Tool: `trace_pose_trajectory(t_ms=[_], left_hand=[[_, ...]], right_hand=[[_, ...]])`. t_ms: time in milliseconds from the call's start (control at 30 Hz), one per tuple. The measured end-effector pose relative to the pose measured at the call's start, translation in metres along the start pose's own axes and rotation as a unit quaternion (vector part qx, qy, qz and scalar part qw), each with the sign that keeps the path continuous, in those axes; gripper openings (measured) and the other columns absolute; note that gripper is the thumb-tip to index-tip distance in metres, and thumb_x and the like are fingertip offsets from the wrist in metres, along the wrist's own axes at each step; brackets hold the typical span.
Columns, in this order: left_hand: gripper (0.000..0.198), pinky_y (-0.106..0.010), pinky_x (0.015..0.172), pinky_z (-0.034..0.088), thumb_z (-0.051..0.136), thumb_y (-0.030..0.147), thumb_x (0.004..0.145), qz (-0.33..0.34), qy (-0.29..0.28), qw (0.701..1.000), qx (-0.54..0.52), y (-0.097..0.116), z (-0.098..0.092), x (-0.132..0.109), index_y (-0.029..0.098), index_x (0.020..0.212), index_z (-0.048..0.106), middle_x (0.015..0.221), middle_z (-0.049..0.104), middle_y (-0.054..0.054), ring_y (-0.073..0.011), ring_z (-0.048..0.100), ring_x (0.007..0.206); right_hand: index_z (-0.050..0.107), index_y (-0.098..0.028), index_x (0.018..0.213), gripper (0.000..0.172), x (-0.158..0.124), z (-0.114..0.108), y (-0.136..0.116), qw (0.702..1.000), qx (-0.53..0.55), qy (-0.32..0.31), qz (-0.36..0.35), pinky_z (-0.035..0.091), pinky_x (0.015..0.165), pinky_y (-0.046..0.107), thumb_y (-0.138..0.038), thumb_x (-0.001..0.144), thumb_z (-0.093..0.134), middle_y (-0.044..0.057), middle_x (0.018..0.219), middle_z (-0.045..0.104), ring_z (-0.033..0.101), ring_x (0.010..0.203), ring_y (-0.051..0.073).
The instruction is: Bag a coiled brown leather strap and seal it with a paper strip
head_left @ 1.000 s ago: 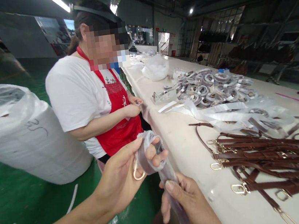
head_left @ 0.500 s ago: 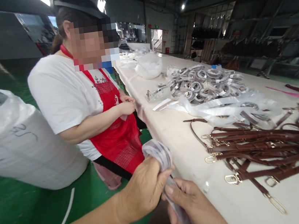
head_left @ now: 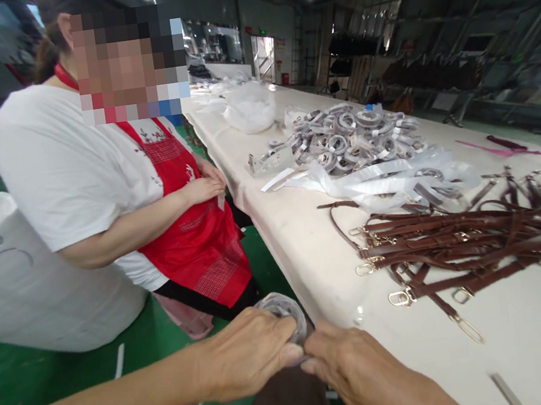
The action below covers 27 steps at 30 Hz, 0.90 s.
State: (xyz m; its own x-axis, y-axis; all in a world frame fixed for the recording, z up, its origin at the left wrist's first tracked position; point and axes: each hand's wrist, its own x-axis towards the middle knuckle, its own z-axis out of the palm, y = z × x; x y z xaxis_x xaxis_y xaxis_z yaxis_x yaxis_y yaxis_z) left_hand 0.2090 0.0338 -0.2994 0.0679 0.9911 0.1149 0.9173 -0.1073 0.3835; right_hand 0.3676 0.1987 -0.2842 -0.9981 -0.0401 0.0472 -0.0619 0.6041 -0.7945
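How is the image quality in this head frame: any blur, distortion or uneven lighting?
Head view: wide-angle bend stretches the white table toward the far doorway; the hall background is dim, with ceiling lamps blown out as glare; the left hand and right hand at the bottom edge look slightly soft around the wrapped strap roll; the brown straps are sharp; the co-worker's face is pixelated.
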Motion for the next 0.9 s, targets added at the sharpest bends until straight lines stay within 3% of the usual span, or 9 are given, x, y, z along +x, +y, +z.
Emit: trace_pose_trajectory(t_ms=[133, 200, 267, 333, 400, 500, 600, 733, 900], left_hand=[[0.058, -0.032, 0.059, 0.038, 0.026, 0.067, 0.099, -0.033, -0.017, 0.997, -0.068, 0.006, -0.01, -0.005, 0.019, 0.093, 0.058, 0.077, 0.064, -0.007, -0.0224, 0.057, 0.062], [0.05, -0.028, 0.05, 0.036, 0.033, 0.064, 0.099, -0.09, -0.1, 0.969, -0.208, 0.007, -0.02, -0.004, 0.021, 0.094, 0.056, 0.067, 0.059, -0.001, -0.0182, 0.054, 0.052], [0.042, -0.022, 0.042, 0.034, 0.042, 0.062, 0.097, -0.153, -0.197, 0.888, -0.385, 0.007, -0.029, -0.001, 0.022, 0.094, 0.053, 0.058, 0.053, 0.004, -0.0137, 0.049, 0.042], [0.042, -0.019, 0.039, 0.035, 0.052, 0.063, 0.093, -0.191, -0.238, 0.796, -0.522, 0.004, -0.034, 0.002, 0.021, 0.094, 0.055, 0.055, 0.051, 0.006, -0.0109, 0.044, 0.037], [0.046, -0.018, 0.037, 0.034, 0.061, 0.063, 0.086, -0.196, -0.21, 0.731, -0.619, 0.001, -0.032, 0.004, 0.018, 0.091, 0.058, 0.054, 0.054, 0.004, -0.0094, 0.042, 0.035], [0.047, -0.018, 0.035, 0.031, 0.066, 0.059, 0.084, -0.172, -0.093, 0.641, -0.742, 0.001, -0.018, 0.008, 0.012, 0.087, 0.064, 0.043, 0.055, 0.003, -0.0078, 0.035, 0.027], [0.053, -0.018, 0.046, 0.045, 0.066, 0.056, 0.085, -0.162, 0.024, 0.521, -0.838, 0.005, 0.0, 0.016, 0.013, 0.055, 0.06, 0.027, 0.035, 0.006, -0.007, 0.033, 0.026], [0.081, -0.014, 0.061, 0.052, 0.068, 0.055, 0.084, -0.136, 0.035, 0.402, -0.905, 0.012, 0.014, 0.03, 0.025, 0.028, 0.018, 0.023, 0.017, 0.004, -0.0111, 0.057, 0.043], [0.08, -0.015, 0.065, 0.055, 0.065, 0.039, 0.09, -0.07, 0.05, 0.281, -0.956, 0.02, 0.021, 0.051, 0.026, 0.031, 0.013, 0.024, 0.01, 0.007, -0.0134, 0.065, 0.047]], right_hand=[[0.064, -0.019, 0.089, 0.019, -0.004, -0.019, -0.005, 0.983, -0.162, -0.081, -0.013, 0.031, 0.055, 0.029, -0.016, 0.098, 0.048, 0.005, 0.077, 0.069, 0.062, 0.063, 0.019], [0.062, -0.02, 0.093, 0.014, -0.006, -0.027, -0.005, 0.988, -0.125, -0.095, 0.007, 0.03, 0.055, 0.028, -0.017, 0.097, 0.049, 0.002, 0.073, 0.068, 0.059, 0.06, 0.017], [0.061, -0.022, 0.096, 0.013, -0.007, -0.035, -0.003, 0.991, -0.036, -0.12, 0.05, 0.033, 0.056, 0.025, -0.019, 0.098, 0.048, -0.001, 0.073, 0.067, 0.057, 0.06, 0.015], [0.063, -0.022, 0.091, 0.017, -0.006, -0.042, -0.002, 0.984, 0.072, -0.136, 0.086, 0.036, 0.059, 0.023, -0.024, 0.099, 0.048, -0.003, 0.073, 0.063, 0.055, 0.063, 0.013], [0.065, -0.021, 0.086, 0.021, -0.004, -0.045, -0.002, 0.977, 0.159, -0.104, 0.095, 0.038, 0.062, 0.023, -0.031, 0.099, 0.051, -0.003, 0.075, 0.059, 0.054, 0.068, 0.012], [0.065, -0.019, 0.084, 0.026, 0.0, -0.039, -0.004, 0.957, 0.269, -0.02, 0.103, 0.039, 0.062, 0.024, -0.041, 0.095, 0.059, -0.002, 0.076, 0.058, 0.054, 0.069, 0.013], [0.058, -0.02, 0.089, 0.034, 0.004, -0.02, -0.006, 0.906, 0.388, 0.074, 0.149, 0.032, 0.047, 0.021, -0.054, 0.092, 0.06, -0.005, 0.061, 0.055, 0.046, 0.05, 0.01], [0.055, -0.021, 0.093, 0.038, 0.007, 0.009, -0.005, 0.868, 0.428, 0.203, 0.15, 0.022, 0.042, 0.02, -0.059, 0.096, 0.052, -0.009, 0.054, 0.042, 0.032, 0.045, 0.008], [0.053, -0.021, 0.083, 0.044, 0.001, 0.029, -0.005, 0.902, 0.283, 0.301, 0.125, 0.04, 0.061, 0.025, -0.056, 0.103, 0.034, 0.0, 0.077, 0.05, 0.049, 0.071, 0.014]])
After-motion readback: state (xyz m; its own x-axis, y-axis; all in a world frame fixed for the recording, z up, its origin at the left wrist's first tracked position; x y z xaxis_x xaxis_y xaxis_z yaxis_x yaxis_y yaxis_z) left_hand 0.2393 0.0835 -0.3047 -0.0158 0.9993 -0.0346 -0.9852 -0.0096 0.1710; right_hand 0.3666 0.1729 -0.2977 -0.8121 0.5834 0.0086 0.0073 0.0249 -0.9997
